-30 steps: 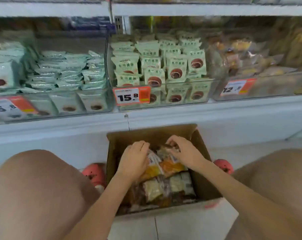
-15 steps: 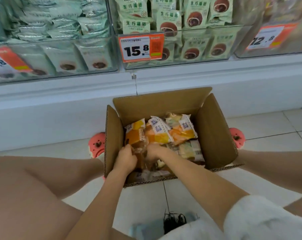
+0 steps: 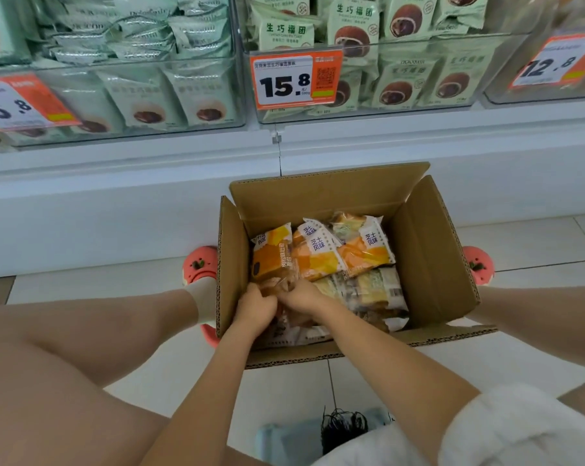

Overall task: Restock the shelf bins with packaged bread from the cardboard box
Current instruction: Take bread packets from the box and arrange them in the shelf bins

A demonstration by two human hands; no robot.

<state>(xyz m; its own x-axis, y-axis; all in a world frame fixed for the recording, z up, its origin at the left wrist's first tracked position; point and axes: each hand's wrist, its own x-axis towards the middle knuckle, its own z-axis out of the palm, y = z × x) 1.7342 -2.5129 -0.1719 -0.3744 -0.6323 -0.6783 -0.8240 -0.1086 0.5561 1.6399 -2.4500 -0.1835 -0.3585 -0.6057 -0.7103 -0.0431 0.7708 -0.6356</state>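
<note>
- head view: left hand (image 3: 255,306) and right hand (image 3: 302,297) reach into the cardboard box (image 3: 428,250) on the floor, side by side.
- both clench 1 clear bread packet (image 3: 279,284) at the box's near left.
- orange bread packets (image 3: 321,253) lie behind, shelf bins (image 3: 368,45) above.

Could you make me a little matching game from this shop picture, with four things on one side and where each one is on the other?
Things:
1. brown cardboard box
2. orange price tag reading 15.8
3. pale green packets printed with a chocolate ball
4. orange and white bread packets

Places:
A. inside the box, at its far end
B. on the tiled floor below the shelf
C. clipped to the front of the middle clear bin
D. stacked in the middle clear shelf bin

Pairs: 1-B, 2-C, 3-D, 4-A
</note>
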